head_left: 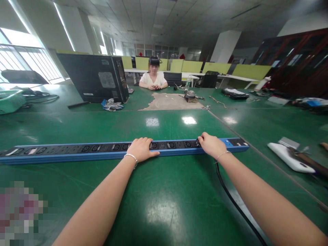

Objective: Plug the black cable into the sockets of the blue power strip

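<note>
A long blue power strip (171, 145) with a row of black sockets lies across the green table in front of me. My left hand (140, 149) is laid over its middle, fingers across the far edge and thumb along the near side, steadying it. Near the strip's right end, my right hand (211, 146) pinches a black plug (197, 142) at the socket row; how far the plug sits in a socket is hidden. From under that hand a black cable (230, 196) runs down toward the lower right.
Across the green table (159, 181) sits a person (153, 78). A black computer case (94, 78) stands at the back left, with work gloves (112, 105) beside it. A small metal device (190, 95) rests behind the strip. A white object (289, 157) lies at right.
</note>
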